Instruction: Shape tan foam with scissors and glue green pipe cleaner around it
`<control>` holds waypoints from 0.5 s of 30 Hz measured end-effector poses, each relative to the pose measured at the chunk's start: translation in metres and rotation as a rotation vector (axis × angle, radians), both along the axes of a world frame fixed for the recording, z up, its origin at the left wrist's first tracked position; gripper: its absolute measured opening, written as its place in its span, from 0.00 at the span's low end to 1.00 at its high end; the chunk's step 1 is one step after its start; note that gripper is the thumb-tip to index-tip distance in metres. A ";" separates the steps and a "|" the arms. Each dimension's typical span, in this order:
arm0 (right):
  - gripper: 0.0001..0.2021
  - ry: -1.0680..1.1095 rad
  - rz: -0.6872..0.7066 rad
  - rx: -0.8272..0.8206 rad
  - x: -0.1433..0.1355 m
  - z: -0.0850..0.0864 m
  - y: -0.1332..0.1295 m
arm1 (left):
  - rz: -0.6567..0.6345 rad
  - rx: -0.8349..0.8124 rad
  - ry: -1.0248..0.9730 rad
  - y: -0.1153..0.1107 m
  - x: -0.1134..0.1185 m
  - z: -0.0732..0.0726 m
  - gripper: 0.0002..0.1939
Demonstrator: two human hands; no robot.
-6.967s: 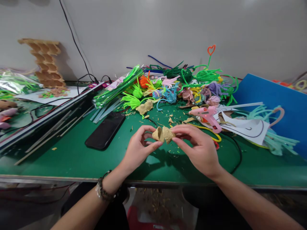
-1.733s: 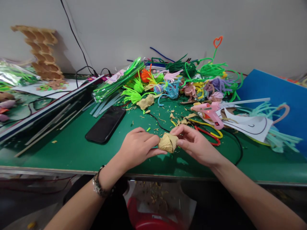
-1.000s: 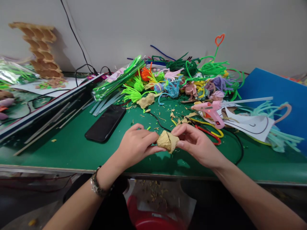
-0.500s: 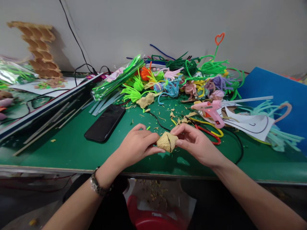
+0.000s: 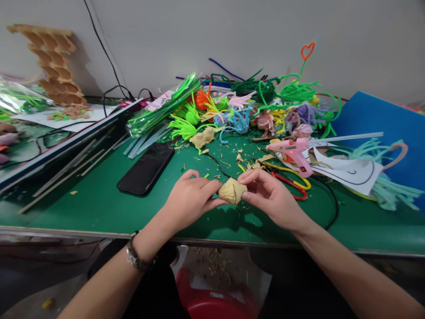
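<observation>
Two tan egg-carton cups (image 5: 230,190) meet rim to rim above the green table, with a thin dark seam between them. My left hand (image 5: 194,195) pinches the left cup between thumb and fingers. On the right side, the fingertips and thumb of my right hand (image 5: 268,195) grip the smaller right cup. A pink hot glue gun (image 5: 295,153) lies beyond my right hand, a clear glue stick jutting from its back. Close by are scissors (image 5: 292,186) with red and yellow handles. A torn tan carton piece (image 5: 202,138) rests farther back.
A black phone (image 5: 146,169) lies left of my hands. Bundles of coloured pipe cleaners (image 5: 239,117) crowd the back. An egg carton (image 5: 55,64) stands at the far left, and a blue board (image 5: 381,133) leans at the right. Carton scraps litter the green table (image 5: 99,212).
The dark gap between the two cups has narrowed, and they have turned slightly in my fingers. Both hands keep their hold. The view has shifted a little.
</observation>
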State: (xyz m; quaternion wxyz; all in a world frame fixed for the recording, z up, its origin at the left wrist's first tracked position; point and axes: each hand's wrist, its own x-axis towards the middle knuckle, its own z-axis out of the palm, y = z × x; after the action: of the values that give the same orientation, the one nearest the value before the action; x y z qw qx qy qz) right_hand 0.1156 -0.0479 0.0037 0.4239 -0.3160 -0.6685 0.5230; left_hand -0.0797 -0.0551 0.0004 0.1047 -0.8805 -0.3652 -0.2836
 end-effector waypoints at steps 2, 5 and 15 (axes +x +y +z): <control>0.07 -0.001 -0.010 0.016 -0.001 -0.001 0.000 | 0.010 -0.045 -0.004 0.000 0.000 -0.001 0.24; 0.07 -0.004 -0.022 0.035 -0.002 -0.002 0.000 | 0.009 -0.105 0.017 0.000 0.000 -0.002 0.25; 0.08 -0.072 0.071 -0.106 -0.002 0.000 0.001 | -0.095 -0.218 0.106 0.003 -0.008 0.010 0.26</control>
State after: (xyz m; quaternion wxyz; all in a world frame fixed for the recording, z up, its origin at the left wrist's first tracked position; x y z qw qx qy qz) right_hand 0.1140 -0.0471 0.0042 0.3633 -0.3326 -0.6656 0.5607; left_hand -0.0879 -0.0520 0.0102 0.0141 -0.9167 -0.3456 -0.2000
